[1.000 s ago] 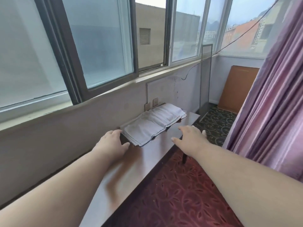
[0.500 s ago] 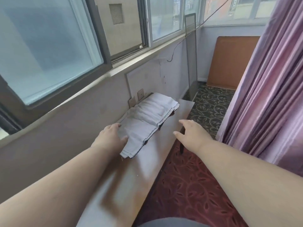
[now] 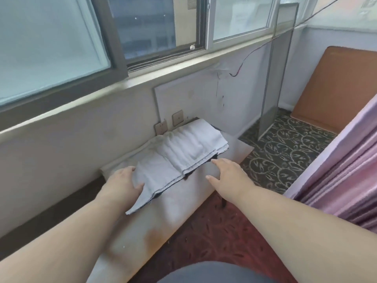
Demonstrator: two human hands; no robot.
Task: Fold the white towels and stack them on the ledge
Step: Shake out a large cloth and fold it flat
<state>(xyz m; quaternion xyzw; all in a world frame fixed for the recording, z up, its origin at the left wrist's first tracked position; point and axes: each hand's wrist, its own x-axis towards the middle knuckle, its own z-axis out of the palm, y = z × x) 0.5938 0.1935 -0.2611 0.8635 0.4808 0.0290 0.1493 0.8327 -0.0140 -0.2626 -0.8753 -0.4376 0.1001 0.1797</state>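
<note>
A folded white towel (image 3: 183,154) lies along the glossy brown ledge (image 3: 163,217) under the window, its near end hanging over a dark gap beneath. My left hand (image 3: 122,184) rests at the towel's near left corner, with the cloth lying over the fingertips; whether the thumb pinches the edge I cannot tell. My right hand (image 3: 226,172) hovers at the towel's front edge with straight fingers, the tips just short of the cloth.
The wall with two sockets (image 3: 169,122) runs close behind the ledge. A grey framed screen (image 3: 273,84) leans at the ledge's far end, with a brown board (image 3: 336,88) beyond it. A pink curtain (image 3: 346,170) hangs on the right above patterned carpet (image 3: 281,152).
The view has moved closer and tilted down. Both hands have reached forward: the left now lies at the towel's near corner, the right has come up to its front edge.
</note>
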